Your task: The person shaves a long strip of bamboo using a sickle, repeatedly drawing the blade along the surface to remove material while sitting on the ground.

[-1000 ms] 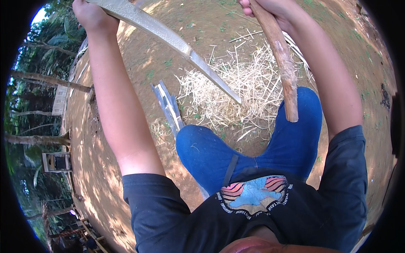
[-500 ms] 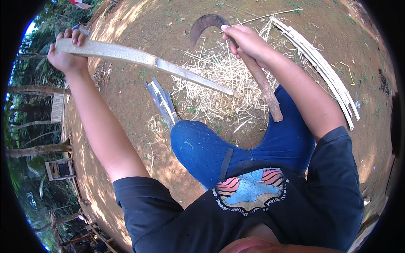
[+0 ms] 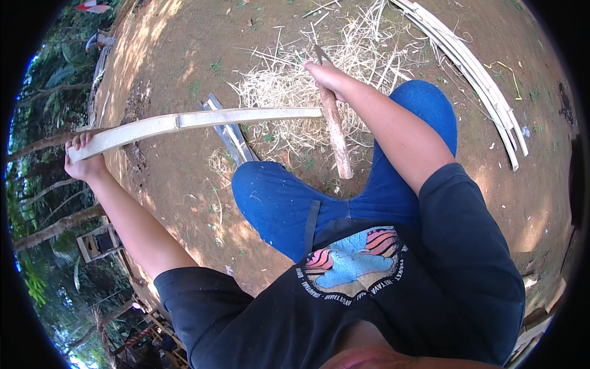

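Note:
My left hand point(image 3: 86, 158) is wrapped round the wide end of a long pale split-bamboo strip point(image 3: 147, 128), held out at the far left. The strip has a node ridge partway along and narrows toward its right end, which reaches the sickle's handle; I cannot tell whether they touch. My right hand point(image 3: 330, 79) grips the sickle point(image 3: 337, 138) near the top of its thick wooden handle. Its dark blade shows only as a narrow point beyond my fingers, turned nearly edge-on. The handle's butt hangs between my knees.
A heap of thin pale shavings point(image 3: 276, 92) covers the ground ahead of me. Several long bamboo strips point(image 3: 473, 71) lie in a bundle at the right, with a yellow cord point(image 3: 515, 80) beside them. Dark-skinned split pieces point(image 3: 228, 136) lie by my left knee. Trees point(image 3: 55, 230) line the left.
The bamboo strip has swung from sloping down rightward to nearly level, as my left hand came nearer. My right hand shifted left, and the sickle blade turned from its full curve to edge-on.

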Demonstrator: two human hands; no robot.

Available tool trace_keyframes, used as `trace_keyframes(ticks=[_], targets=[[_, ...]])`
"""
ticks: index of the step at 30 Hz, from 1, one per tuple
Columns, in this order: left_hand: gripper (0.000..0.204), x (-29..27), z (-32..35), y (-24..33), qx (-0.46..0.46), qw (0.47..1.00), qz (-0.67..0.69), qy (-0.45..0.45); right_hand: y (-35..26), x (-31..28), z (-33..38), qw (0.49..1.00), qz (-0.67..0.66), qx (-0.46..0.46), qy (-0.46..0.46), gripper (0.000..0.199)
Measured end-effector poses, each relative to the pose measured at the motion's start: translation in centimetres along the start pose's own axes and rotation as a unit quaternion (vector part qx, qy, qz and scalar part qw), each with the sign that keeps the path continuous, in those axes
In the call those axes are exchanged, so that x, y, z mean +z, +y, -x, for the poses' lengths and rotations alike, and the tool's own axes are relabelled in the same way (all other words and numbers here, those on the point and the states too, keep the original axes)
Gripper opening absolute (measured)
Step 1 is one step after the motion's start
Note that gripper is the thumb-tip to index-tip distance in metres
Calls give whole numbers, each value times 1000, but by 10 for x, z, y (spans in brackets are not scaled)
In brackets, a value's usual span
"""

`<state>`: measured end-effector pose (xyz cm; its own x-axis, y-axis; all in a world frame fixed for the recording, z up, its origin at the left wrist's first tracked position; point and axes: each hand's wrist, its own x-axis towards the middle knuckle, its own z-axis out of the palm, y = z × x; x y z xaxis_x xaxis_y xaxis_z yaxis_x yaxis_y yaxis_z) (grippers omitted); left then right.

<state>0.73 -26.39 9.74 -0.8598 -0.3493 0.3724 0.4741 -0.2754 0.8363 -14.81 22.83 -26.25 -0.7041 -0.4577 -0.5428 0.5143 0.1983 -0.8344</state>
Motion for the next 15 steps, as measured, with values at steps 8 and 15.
trace_keyframes(ticks=[8, 15], targets=[[22, 25, -10, -12, -26, 998, -15, -58, 7, 3, 11, 998, 26, 22, -45, 36], [24, 73, -16, -2, 35, 993, -111, -26, 1, 12, 16, 994, -37, 25, -102, 26]])
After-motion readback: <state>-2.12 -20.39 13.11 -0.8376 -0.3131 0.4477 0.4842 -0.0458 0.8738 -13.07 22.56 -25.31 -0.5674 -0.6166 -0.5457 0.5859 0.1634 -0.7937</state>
